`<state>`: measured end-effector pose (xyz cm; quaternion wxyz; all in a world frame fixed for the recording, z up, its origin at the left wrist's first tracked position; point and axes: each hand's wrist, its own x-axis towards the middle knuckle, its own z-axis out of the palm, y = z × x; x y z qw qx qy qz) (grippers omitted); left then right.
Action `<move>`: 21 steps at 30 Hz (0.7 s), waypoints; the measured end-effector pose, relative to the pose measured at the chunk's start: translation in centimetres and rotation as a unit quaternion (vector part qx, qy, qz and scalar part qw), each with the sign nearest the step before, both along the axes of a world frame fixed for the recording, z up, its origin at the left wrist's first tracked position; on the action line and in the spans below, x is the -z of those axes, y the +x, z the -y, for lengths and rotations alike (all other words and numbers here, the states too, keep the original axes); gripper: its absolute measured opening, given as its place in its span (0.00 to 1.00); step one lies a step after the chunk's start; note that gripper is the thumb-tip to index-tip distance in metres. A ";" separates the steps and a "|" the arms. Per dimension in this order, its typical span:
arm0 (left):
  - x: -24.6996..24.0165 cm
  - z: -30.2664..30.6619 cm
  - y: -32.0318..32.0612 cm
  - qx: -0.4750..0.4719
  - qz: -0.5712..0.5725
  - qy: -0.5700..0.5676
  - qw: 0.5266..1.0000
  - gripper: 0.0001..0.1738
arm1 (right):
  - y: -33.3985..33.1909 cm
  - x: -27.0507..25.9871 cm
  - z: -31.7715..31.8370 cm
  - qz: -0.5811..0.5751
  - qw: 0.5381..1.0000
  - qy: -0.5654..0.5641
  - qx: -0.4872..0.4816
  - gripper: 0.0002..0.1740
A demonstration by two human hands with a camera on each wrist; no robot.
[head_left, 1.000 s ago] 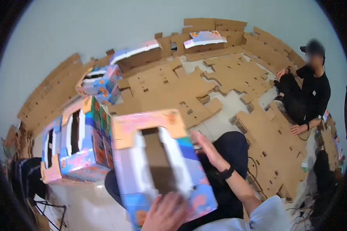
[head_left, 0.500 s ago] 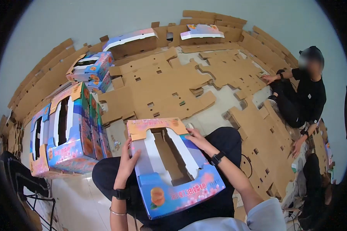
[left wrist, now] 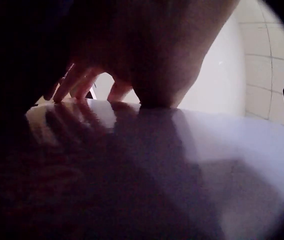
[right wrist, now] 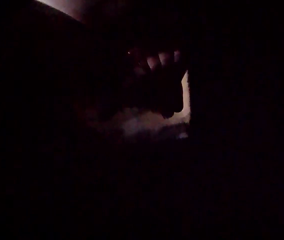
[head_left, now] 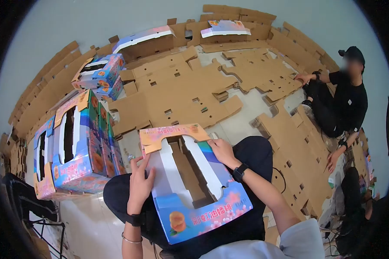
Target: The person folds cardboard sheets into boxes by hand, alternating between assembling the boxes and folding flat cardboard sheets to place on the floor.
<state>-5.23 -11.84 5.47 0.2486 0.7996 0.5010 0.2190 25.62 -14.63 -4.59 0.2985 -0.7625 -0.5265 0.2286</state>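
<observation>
A printed fruit carton (head_left: 183, 218), with peach pictures, pink blossoms and a long slot in its top, lies on my lap with the slot facing up. My left hand (head_left: 140, 183) rests along its left side, thumb near the top edge. In the left wrist view, fingertips of that left hand (left wrist: 157, 60) touch the glossy side of the carton (left wrist: 237, 145). At the far right corner, my right hand (head_left: 224, 153) grips the carton's edge, thumb at the top rim. The right wrist view is mostly dark, with a few fingers (right wrist: 154, 62) showing.
Similar cartons (head_left: 80, 166) stand on the floor to my left, with another stack (head_left: 106, 71) behind them. Flat cardboard sheets (head_left: 160, 99) cover much of the floor ahead. At the right sits another person (head_left: 348, 99), one hand on the cardboard. A thin dark stand (head_left: 52, 226) is at lower left.
My left hand has left the carton's near end and gone to its left side. The carton has come down and settled on my lap. The other person has reached onto the cardboard.
</observation>
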 end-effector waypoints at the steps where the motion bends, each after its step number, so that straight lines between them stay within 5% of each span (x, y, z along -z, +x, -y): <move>1: -0.1 0.2 0.1 0.001 -0.002 0.000 1.000 0.29 | -0.1 -0.1 0.0 0.027 0.999 0.018 0.013 0.25; 9: -1.2 1.6 0.5 0.006 -0.055 -0.049 0.997 0.35 | -0.7 -3.4 0.7 0.140 0.985 0.099 0.034 0.26; 12: 0.0 1.3 -0.2 0.031 -0.051 0.040 0.997 0.33 | -1.3 -5.8 1.1 0.107 0.991 0.066 0.040 0.15; 15: -0.7 1.5 -0.1 0.048 -0.009 -0.018 0.999 0.33 | -2.8 -8.8 1.1 0.182 0.955 0.236 0.008 0.18; 17: -0.7 1.8 0.3 0.041 0.015 0.000 0.999 0.30 | -4.5 -10.4 0.5 0.168 0.930 0.251 -0.208 0.31; 21: 1.8 2.1 0.3 -0.003 0.126 -0.013 0.992 0.24 | -11.4 -11.5 -2.3 0.127 0.832 0.302 -0.447 0.28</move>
